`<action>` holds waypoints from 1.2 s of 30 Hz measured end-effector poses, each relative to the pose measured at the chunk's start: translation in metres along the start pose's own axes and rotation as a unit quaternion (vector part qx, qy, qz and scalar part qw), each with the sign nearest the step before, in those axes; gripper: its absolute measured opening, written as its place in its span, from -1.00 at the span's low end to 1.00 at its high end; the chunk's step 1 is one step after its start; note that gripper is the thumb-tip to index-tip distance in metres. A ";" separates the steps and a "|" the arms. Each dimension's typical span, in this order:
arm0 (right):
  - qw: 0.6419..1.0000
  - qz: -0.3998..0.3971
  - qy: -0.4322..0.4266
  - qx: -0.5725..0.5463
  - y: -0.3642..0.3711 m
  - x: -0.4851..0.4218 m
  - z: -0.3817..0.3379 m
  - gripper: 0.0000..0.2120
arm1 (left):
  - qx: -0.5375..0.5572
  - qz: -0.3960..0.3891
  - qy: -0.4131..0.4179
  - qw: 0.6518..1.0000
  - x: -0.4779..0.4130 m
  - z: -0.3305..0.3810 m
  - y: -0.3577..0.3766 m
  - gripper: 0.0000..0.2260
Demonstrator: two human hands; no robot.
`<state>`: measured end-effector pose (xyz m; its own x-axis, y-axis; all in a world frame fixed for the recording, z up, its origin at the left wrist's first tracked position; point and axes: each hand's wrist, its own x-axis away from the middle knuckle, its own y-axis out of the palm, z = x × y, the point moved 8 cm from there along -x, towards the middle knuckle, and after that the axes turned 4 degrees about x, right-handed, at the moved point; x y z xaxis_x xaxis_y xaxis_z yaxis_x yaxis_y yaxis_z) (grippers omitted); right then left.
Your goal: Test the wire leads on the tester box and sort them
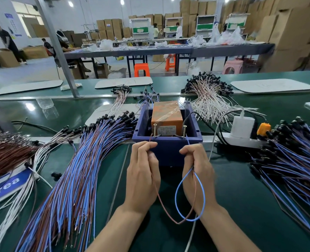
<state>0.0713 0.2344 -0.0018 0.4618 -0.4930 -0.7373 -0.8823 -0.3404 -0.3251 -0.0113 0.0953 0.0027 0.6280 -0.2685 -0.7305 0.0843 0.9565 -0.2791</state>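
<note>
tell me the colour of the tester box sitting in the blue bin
Orange: the tester box shows best in the head view.

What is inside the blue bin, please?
An orange box with tape across its top sits in the bin; two upright screws stand at its front and a black cable runs down its right side. The bin's floor is hidden.

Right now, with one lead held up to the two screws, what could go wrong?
1. The left hand and right hand pinch the lead by the left screw and right screw; an end may slip off, giving a false reading.
2. The left pile and right pile look alike; it could be missorted.
</note>
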 end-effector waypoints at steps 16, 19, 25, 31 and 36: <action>1.000 -0.007 0.000 0.005 0.000 0.000 -0.002 -0.84 | -0.011 -0.002 0.004 1.000 -0.001 0.000 0.001 -0.78; 1.000 -0.013 0.006 0.002 0.000 0.000 -0.002 -0.84 | -0.013 -0.004 0.009 1.000 0.000 0.001 0.001 -0.78; 1.000 -0.011 0.008 0.001 0.000 0.000 -0.004 -0.84 | -0.011 -0.005 0.017 1.000 -0.001 0.003 0.001 -0.78; 1.000 -0.010 0.003 -0.003 -0.001 0.000 -0.006 -0.84 | -0.021 -0.006 0.031 0.999 -0.001 0.005 0.002 -0.78; 1.000 -0.012 0.000 -0.002 0.000 0.000 -0.007 -0.84 | -0.024 -0.006 0.033 0.999 0.000 0.005 0.002 -0.79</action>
<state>0.0718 0.2292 0.0024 0.4836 -0.4838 -0.7295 -0.8701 -0.3561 -0.3407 -0.0075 0.0976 0.0058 0.5741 -0.2884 -0.7663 0.0526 0.9470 -0.3169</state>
